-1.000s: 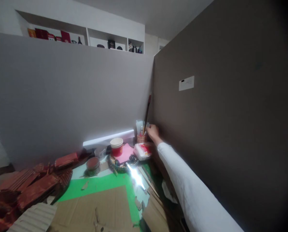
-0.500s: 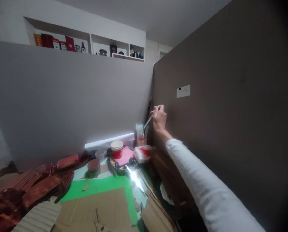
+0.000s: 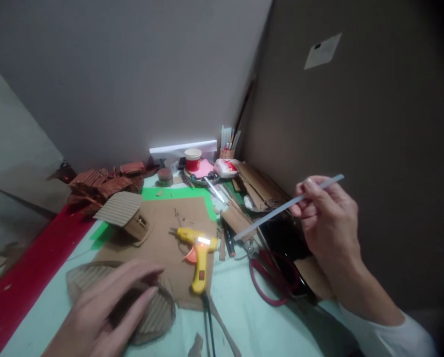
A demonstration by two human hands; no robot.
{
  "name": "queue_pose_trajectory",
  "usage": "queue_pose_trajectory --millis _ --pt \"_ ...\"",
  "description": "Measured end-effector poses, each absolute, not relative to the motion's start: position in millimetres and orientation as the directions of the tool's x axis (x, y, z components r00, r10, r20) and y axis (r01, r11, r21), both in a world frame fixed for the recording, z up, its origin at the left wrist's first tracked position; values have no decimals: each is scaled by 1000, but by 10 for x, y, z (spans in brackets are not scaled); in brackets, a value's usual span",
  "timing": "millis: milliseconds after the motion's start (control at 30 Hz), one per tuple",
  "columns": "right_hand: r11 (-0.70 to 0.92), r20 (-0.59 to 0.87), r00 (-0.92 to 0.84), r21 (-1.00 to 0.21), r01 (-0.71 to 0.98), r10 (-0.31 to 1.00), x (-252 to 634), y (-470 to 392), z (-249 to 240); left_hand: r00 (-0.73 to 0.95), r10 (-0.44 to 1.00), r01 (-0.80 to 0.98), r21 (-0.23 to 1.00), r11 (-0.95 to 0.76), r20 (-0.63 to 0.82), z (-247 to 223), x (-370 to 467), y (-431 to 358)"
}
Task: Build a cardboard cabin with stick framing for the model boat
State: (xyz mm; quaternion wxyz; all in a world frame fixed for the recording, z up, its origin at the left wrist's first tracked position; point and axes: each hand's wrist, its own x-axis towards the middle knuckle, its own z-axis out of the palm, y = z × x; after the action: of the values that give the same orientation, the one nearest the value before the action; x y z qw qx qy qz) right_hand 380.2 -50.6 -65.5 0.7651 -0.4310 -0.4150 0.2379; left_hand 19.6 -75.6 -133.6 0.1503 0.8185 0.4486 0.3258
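My right hand (image 3: 328,223) is closed on a long translucent glue stick (image 3: 274,213), pinched near its upper end and slanting down to the left. Over a brown corrugated cardboard piece with rounded ends (image 3: 158,317), my left hand (image 3: 110,307) is slightly blurred, its thumb and fingers apart; whether it touches the piece I cannot tell. A yellow glue gun (image 3: 199,248) with an orange trigger lies between the hands on a cardboard sheet (image 3: 184,210), nozzle to the left. The small cardboard house (image 3: 127,218) with a ridged roof stands beyond my left hand.
Red-handled scissors (image 3: 270,282) and a dark marker (image 3: 229,240) lie below the glue stick. Cardboard scraps (image 3: 262,183) line the right wall. Farther back are a red paper cup (image 3: 192,161), a holder with more sticks (image 3: 227,152) and reddish-brown ridged pieces (image 3: 106,186).
My right hand has come back from the stick holder at the far corner, carrying the glue stick toward me. The view has tilted down, bringing my left hand, glue gun and house into sight.
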Motion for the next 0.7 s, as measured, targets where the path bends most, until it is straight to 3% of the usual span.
queue_pose_trajectory --millis 100,333,533,700 --pt "500 408 545 -866 -23 732 3635 -667 -922 493 830 676 485 -554 261 -1144 326 -674" --pt "390 354 521 -920 44 777 3426 -759 -1170 549 831 776 422 -469 -86 -869 735 -642" --pt "241 234 452 -970 43 861 3397 -840 -1267 525 825 839 290 -460 -210 -901 1111 -528" --pt "221 210 439 -975 28 873 3405 -871 -1281 507 826 861 200 -469 -247 -1017 1289 -497"
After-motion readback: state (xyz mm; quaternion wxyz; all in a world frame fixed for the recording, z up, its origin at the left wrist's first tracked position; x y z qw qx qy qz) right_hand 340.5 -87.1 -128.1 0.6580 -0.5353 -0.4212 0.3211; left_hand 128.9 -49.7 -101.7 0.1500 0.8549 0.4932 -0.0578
